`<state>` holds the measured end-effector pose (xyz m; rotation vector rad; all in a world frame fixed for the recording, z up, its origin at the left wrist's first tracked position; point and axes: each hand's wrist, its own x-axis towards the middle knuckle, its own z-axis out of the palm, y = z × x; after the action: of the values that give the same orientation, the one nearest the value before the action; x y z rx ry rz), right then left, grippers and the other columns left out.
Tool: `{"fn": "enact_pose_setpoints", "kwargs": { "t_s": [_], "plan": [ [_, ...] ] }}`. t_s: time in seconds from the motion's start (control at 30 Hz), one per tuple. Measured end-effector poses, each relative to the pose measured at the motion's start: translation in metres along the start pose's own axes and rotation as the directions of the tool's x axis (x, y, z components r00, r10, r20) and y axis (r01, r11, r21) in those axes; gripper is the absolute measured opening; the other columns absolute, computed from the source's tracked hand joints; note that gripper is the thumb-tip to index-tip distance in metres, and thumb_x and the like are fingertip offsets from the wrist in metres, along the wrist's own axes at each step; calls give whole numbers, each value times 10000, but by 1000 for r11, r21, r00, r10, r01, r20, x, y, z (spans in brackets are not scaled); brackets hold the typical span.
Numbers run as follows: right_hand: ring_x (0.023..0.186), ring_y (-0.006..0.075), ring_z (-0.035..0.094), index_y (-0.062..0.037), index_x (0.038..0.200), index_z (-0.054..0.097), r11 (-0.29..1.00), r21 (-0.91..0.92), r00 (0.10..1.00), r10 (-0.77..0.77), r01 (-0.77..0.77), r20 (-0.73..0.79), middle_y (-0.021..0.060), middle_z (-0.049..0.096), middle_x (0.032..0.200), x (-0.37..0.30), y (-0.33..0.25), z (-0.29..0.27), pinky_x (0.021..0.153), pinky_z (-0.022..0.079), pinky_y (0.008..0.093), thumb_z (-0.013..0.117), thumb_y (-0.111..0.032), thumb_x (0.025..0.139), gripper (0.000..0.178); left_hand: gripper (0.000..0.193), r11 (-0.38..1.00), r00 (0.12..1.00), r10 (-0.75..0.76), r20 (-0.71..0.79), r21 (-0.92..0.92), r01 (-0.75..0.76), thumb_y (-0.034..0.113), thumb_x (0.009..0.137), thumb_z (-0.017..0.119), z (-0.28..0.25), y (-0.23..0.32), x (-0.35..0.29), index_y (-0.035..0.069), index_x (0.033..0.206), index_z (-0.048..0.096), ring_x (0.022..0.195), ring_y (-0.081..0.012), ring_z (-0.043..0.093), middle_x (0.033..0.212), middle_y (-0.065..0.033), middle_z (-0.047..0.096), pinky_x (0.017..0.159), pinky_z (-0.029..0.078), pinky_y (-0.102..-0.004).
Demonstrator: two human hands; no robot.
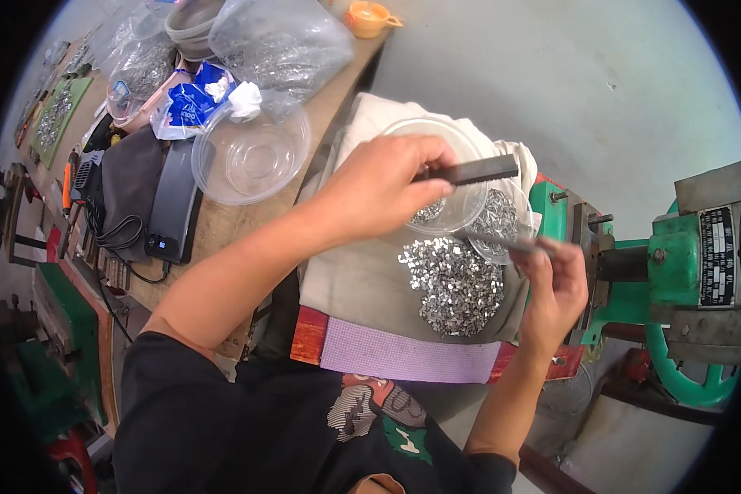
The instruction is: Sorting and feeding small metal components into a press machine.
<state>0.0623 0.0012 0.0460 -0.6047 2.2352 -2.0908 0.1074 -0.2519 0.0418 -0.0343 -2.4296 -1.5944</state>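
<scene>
Left hand (379, 189): fingers closed on a flat dark bar (469, 171), held level above a clear plastic dish (461, 144). Right hand (556, 284): fingers pinch a thin dark strip (502, 240). Heap of small silver metal pieces (453, 284) lies on grey cloth (354, 280), below and between both hands' fingers.

I take this for a small metalworking workshop. A green cast-iron press machine (675, 272) stands at my right; left of it a heap of small shiny metal parts (454, 284) lies on cloth, and farther left a cluttered wooden workbench (222, 222) carries bagged metal parts (280, 45).
</scene>
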Motion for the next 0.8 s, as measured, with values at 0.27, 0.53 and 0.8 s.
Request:
{"fn": "enact_pose_setpoints", "kwargs": {
  "t_s": [0.27, 0.53, 0.8],
  "plan": [
    [747, 144, 660, 9, 980, 598, 929, 115, 902, 369, -352, -225, 71, 659, 855, -131, 29, -75, 696, 588, 294, 688, -97, 938, 146, 273, 903, 651, -111, 751, -198, 382, 200, 1039, 523, 24, -2, -79, -23, 1188, 572, 855, -120, 655, 901, -69, 676, 759, 518, -299],
    [677, 61, 548, 2, 1020, 654, 820, -166, 779, 426, -547, -460, 6, 619, 812, -154, 55, -82, 619, 459, 212, 731, -63, 912, 148, 244, 954, 505, -269, 820, 154, 258, 229, 1008, 535, 62, -10, -108, -13, 985, 546, 809, -450, 644, 797, -192, 677, 701, 505, -519],
    [704, 127, 558, -18, 994, 731, 611, -701, 896, 31, -368, -444, 44, 613, 849, -158, 40, -56, 605, 452, 253, 804, -9, 800, 208, 255, 975, 739, -192, 646, 209, 71, 153, 910, 680, 51, -6, -127, 27, 1047, 505, 788, -419, 627, 1024, -164, 541, 653, 523, -491]
  ]
}}
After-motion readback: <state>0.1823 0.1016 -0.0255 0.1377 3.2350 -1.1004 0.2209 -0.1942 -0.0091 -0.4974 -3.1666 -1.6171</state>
